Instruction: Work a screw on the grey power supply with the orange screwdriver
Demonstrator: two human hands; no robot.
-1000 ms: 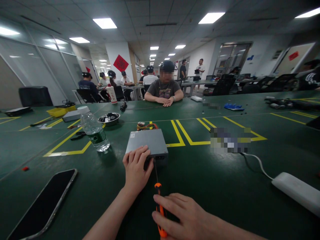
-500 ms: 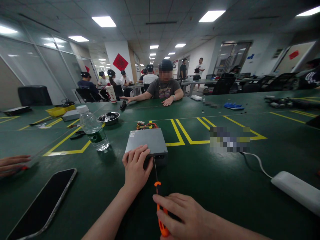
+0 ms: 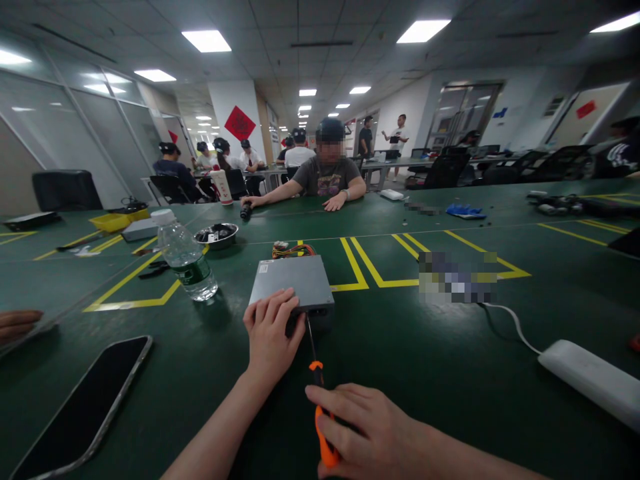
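Observation:
A grey metal computer power supply [image 3: 300, 273] lies on the green table, its coloured cables [image 3: 290, 249] bunched at the far side. My left hand [image 3: 273, 327] grips its near left edge, fingers on top and thumb at the front face. In my right hand [image 3: 360, 423] is an orange and black screwdriver [image 3: 327, 443], fingers closed round the handle. The thin shaft points away from me, and its tip meets the power supply's front face near my left thumb. The exact spot under the tip is too small to make out.
A water bottle [image 3: 187, 260] and a metal bowl [image 3: 216, 236] of small parts stand left of the power supply. A phone [image 3: 83, 407] lies at the near left, a white power strip [image 3: 590, 383] at the right. Another person [image 3: 327, 170] sits opposite; someone's hand [image 3: 19, 327] rests at the left edge.
My left hand and the power supply stay in place. The fingers of my right hand have shifted slightly on the screwdriver handle, which has turned. The person opposite now has a hand on a black object.

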